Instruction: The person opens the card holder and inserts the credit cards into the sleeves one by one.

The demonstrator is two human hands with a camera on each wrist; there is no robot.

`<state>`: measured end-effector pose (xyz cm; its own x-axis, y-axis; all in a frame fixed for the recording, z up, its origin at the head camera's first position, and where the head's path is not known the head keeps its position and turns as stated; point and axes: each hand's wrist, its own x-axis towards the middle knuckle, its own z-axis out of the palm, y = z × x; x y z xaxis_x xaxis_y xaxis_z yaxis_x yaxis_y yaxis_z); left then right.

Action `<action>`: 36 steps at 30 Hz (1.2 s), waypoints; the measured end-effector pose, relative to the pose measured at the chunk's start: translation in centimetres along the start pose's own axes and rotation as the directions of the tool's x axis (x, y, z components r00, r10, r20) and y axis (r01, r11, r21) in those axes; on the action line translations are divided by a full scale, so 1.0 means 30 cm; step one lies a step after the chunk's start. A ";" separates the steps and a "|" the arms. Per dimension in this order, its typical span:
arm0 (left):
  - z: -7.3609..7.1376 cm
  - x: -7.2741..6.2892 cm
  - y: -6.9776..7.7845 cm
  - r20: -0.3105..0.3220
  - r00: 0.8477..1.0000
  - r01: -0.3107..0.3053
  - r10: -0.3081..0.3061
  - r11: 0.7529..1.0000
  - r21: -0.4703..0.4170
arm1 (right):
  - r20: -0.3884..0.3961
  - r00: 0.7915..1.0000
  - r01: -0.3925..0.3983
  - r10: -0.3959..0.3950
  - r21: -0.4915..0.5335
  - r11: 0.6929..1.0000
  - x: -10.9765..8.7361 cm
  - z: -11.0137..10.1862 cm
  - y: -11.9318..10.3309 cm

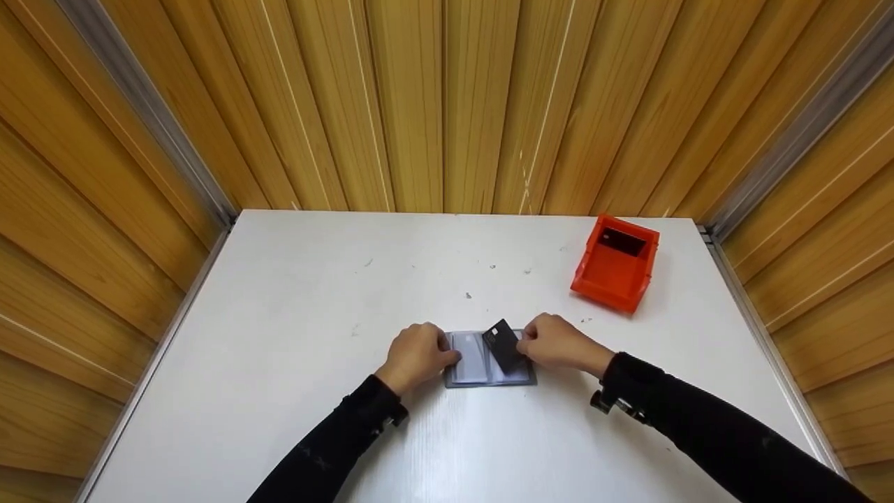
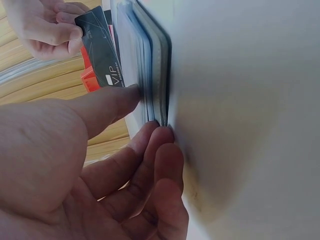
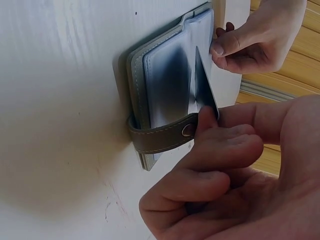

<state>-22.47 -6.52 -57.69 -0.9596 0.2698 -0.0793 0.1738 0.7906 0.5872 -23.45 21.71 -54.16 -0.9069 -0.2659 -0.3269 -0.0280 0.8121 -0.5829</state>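
A grey card holder (image 1: 469,384) lies spread on the white table, its clear plastic sleeves showing. My left hand (image 1: 418,355) pinches its left edge, thumb on top of the sleeves and fingertips at the cover's underside in the left wrist view. Between thumb and fingers, my right hand (image 1: 559,342) pinches a black card (image 1: 503,344) with "VIP" printed on it. The card is tilted over the right-hand sleeves. A strap with a metal snap (image 3: 187,130) curves up from the holder's edge beside the right fingertips in the right wrist view.
A red open bin (image 1: 614,269) stands at the table's back right, with another black card (image 1: 623,242) inside against its far end. Wood-patterned panels (image 1: 419,105) enclose the white table (image 1: 293,293) at the back and both sides.
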 end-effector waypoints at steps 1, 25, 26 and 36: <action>0.000 0.001 0.000 0.000 1.000 0.001 -0.001 1.000 0.003 | -0.001 1.000 0.004 -0.004 -0.001 1.000 0.001 0.001 0.000; -0.001 0.000 0.003 0.012 1.000 0.012 -0.012 1.000 -0.007 | 0.032 0.998 0.051 -0.048 -0.083 0.995 0.012 0.034 -0.038; -0.001 0.000 0.002 0.011 1.000 0.009 -0.009 1.000 -0.008 | 0.034 0.998 0.051 -0.049 -0.084 0.995 0.013 0.037 -0.039; 0.001 0.001 -0.003 -0.019 1.000 -0.019 0.019 1.000 0.006 | 0.043 0.997 0.073 -0.069 -0.112 0.991 0.013 0.056 -0.054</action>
<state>-22.51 -6.56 -57.76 -0.9602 0.2742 -0.0533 0.1929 0.7889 0.5835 -23.05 19.44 -54.58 -0.8841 -0.3429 -0.3175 -0.1410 0.8435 -0.5183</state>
